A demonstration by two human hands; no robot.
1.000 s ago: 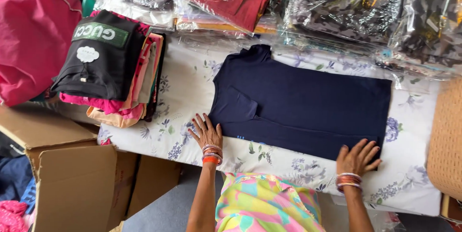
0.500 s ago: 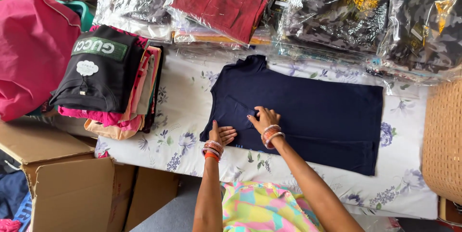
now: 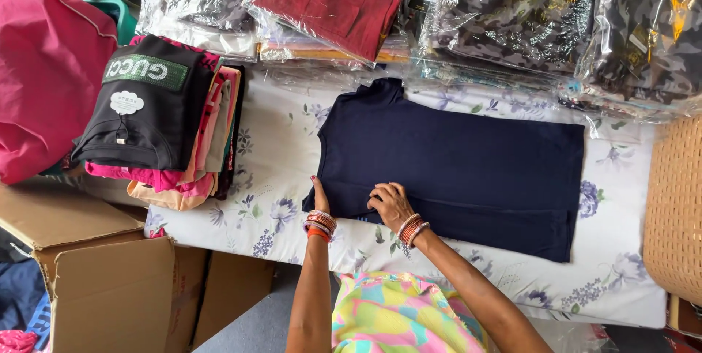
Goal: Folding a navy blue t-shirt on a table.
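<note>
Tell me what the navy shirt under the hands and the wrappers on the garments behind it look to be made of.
Navy shirt: soft matte knit, probably cotton jersey; it lies limp with shallow creases. Wrappers: thin clear plastic film, glossy, crinkled, catching glare.

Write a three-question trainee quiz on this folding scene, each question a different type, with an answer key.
1. True or false: the navy garment lies flat on the floral cloth.
2. Which hand presses on the garment's folded near edge? A) left hand B) right hand
3. Fill in: the stack of folded clothes sits to the garment's ____ in the picture.

Key: 1 true; 2 B, the left hand sits at the garment's corner with its thumb up; 3 left.
</note>
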